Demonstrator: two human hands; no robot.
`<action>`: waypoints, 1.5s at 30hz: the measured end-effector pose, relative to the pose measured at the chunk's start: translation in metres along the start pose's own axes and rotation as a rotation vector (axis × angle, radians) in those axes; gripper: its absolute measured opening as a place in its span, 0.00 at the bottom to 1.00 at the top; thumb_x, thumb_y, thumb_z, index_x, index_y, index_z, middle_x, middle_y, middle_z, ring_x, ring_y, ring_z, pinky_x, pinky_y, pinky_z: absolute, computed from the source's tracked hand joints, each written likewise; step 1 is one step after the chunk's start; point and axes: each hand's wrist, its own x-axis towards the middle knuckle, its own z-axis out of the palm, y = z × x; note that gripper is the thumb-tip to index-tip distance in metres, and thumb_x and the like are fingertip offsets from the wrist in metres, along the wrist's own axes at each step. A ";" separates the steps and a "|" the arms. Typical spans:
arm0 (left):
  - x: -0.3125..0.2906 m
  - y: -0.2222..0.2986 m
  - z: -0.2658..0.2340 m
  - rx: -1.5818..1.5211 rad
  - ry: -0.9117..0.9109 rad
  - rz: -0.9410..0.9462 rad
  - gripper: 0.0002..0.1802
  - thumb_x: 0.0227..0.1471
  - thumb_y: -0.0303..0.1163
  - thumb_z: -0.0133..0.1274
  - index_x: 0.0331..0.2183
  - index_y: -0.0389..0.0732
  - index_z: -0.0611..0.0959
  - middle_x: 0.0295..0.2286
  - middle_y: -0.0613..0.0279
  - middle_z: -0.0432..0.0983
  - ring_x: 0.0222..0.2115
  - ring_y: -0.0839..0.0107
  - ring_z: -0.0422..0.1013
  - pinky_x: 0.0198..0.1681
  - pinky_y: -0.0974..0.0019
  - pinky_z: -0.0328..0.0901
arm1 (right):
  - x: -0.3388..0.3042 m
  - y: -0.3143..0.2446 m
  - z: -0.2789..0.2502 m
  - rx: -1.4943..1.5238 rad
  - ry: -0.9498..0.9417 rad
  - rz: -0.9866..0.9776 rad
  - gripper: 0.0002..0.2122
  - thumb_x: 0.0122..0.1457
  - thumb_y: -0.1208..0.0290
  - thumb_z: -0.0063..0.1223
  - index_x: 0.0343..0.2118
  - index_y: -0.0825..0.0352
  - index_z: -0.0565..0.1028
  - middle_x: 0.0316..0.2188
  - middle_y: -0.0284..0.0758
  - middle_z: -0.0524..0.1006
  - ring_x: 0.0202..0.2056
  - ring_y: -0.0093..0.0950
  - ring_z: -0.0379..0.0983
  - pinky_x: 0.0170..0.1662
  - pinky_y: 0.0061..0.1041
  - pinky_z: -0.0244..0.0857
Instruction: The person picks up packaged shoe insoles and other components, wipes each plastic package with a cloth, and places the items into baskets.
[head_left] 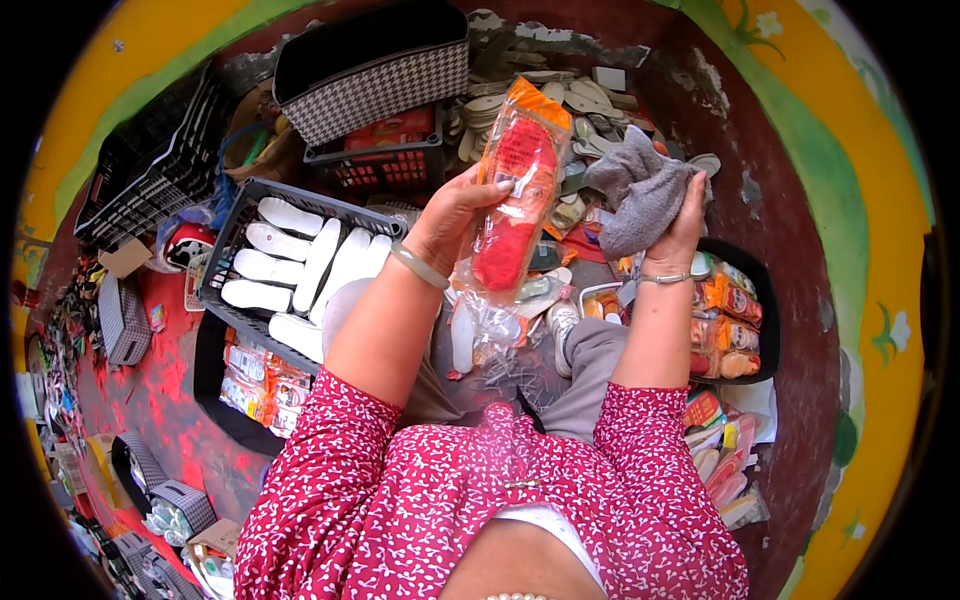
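My left hand (455, 215) grips a clear plastic packet of red insoles (515, 190) with an orange top, its thumb pressed on the front. The packet is held up in front of me, nearly upright. A fuzzy grey cloth (640, 190) hangs bunched in my right hand (682, 225), whose fingers are mostly hidden behind it. The two hands are apart, and the cloth does not touch the packet. To the left of my left forearm stands a dark plastic crate (262, 335) of white insoles (320, 265).
Orange-topped packets (735, 335) fill a black bin (772, 300) at right; another black bin (215, 390) with packets stands at left. A houndstooth box (385, 95) rests on a black crate (375, 172). Loose pale insoles (590, 100) pile against the far wall.
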 end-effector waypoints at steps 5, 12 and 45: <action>0.004 -0.010 0.007 -0.051 0.067 -0.008 0.25 0.51 0.23 0.44 0.53 0.36 0.62 0.41 0.52 0.71 0.40 0.64 0.72 0.44 0.62 0.68 | 0.001 0.030 0.035 -0.179 -0.028 -0.133 0.34 0.55 0.39 0.38 0.52 0.68 0.64 0.45 0.39 0.72 0.44 0.32 0.69 0.47 0.30 0.65; 0.014 -0.031 -0.023 -0.179 -0.178 -0.069 0.26 0.53 0.23 0.43 0.55 0.39 0.62 0.44 0.54 0.70 0.42 0.66 0.71 0.46 0.65 0.67 | 0.002 0.090 0.044 -1.201 -0.277 -0.310 0.30 0.57 0.46 0.45 0.54 0.67 0.63 0.49 0.41 0.69 0.51 0.35 0.64 0.53 0.32 0.59; -0.001 0.030 0.011 0.054 0.107 0.733 0.21 0.57 0.27 0.39 0.53 0.40 0.63 0.48 0.57 0.66 0.49 0.63 0.65 0.54 0.59 0.59 | -0.020 0.064 0.041 0.075 -0.171 0.412 0.39 0.49 0.40 0.50 0.52 0.75 0.63 0.45 0.42 0.72 0.47 0.33 0.69 0.52 0.35 0.62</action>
